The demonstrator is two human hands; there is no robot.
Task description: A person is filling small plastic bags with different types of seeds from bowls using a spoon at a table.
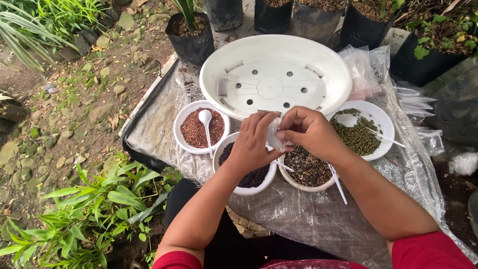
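Clear plastic, a small bag (274,135), sits pinched between both hands just above the bowls. The left hand (254,142) has its grip closed on the bag's left side, fingers curled over the top edge; the right hand (309,130) has its grip closed on the right side, thumb and fingertips pressed together at the bag's mouth. The bag lies right in the gap between the two grips, touching both.

Directly below the left grip is a white bowl of black seeds (248,178), partly hidden by the wrist. Below the right grip is a bowl of dark mixed seeds (307,169), with a white spoon handle (338,185) jutting from its near edge. All stand on a tabletop (308,219) covered with crinkled clear sheeting.

To the left of the grips, a white bowl of reddish-brown seeds (195,130) holds a white spoon (206,122). To the right, a white plate of green seeds (362,135) carries another spoon.

Beyond the grips lies a large white oval tray with holes (275,74). Just right of it is a heap of small clear bags (366,74). Farthest away stand black pots of soil (192,36) in a row.
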